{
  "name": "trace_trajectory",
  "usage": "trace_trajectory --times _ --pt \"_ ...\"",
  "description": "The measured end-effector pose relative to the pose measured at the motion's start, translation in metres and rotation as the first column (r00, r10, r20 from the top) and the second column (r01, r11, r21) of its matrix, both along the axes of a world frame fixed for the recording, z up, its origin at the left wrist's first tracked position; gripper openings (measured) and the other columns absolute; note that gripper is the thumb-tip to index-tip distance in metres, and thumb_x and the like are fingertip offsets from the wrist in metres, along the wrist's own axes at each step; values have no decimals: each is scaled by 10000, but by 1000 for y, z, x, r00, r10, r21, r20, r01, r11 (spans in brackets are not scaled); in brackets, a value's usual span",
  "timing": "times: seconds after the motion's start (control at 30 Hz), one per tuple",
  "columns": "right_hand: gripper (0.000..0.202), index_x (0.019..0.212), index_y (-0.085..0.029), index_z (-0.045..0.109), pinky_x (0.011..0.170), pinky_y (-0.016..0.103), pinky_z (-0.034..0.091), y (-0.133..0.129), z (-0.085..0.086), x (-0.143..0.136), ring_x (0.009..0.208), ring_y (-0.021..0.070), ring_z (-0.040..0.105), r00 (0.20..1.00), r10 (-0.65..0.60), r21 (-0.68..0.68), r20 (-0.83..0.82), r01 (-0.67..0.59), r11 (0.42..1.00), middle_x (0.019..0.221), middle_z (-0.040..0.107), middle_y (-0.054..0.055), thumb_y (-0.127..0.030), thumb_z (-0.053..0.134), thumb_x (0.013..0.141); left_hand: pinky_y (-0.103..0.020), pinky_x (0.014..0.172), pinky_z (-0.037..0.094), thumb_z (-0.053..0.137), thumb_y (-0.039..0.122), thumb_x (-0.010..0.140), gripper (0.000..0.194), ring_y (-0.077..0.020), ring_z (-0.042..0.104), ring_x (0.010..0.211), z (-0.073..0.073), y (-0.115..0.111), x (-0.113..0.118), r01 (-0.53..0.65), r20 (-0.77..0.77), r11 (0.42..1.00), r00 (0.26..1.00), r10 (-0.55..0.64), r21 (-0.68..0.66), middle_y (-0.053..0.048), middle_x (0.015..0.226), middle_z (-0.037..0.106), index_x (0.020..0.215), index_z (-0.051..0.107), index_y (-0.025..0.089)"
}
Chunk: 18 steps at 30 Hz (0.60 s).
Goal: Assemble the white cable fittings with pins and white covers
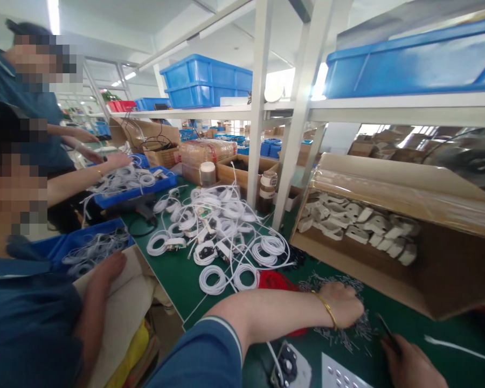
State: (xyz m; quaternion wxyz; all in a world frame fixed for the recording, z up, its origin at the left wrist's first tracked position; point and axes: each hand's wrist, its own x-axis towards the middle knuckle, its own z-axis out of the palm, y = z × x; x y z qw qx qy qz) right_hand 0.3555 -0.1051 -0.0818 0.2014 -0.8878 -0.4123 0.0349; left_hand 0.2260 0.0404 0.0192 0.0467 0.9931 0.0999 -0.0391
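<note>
My left hand (341,304), with a gold bracelet at the wrist, reaches into a heap of small metal screws (350,339) on the green table. Its fingers are curled down among them; whatever they pinch is hidden. At the lower right edge, my right hand (414,364) grips a slim dark pointed tool (390,331) whose exact kind I cannot make out. Below my left forearm lies a part with a round black piece and a white cable (289,366). Beside it is a pale plate with rows of round holes (339,372).
Coiled white cables (230,215) are heaped left of my arm. An open cardboard box (461,264) of white plastic housings (359,223) stands behind the screws. Shelf posts (262,108) rise from the table. Two co-workers sit and stand at left near blue bins (137,191).
</note>
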Motion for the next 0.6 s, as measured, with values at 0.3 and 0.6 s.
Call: trace_trajectory --times 0.3,0.6 --pt "144 942 -191 597 667 261 409 28 63 -48 872 211 626 996 -88 -84 -29 85 993 969 648 85 -261 504 857 -422 867 470 519 211 873 131 -204 559 1013 -9 4 -4 12 157 991 987 9 -134 -71 1027 611 909 610 125" --pt "66 874 -216 606 611 244 376 25 58 -41 820 199 629 981 -176 -122 -86 165 979 867 681 53 -255 565 840 -279 652 527 486 274 893 212 -120 639 663 -1 23 -20 -162 165 826 942 293 -540 -28 758 676 848 620 117"
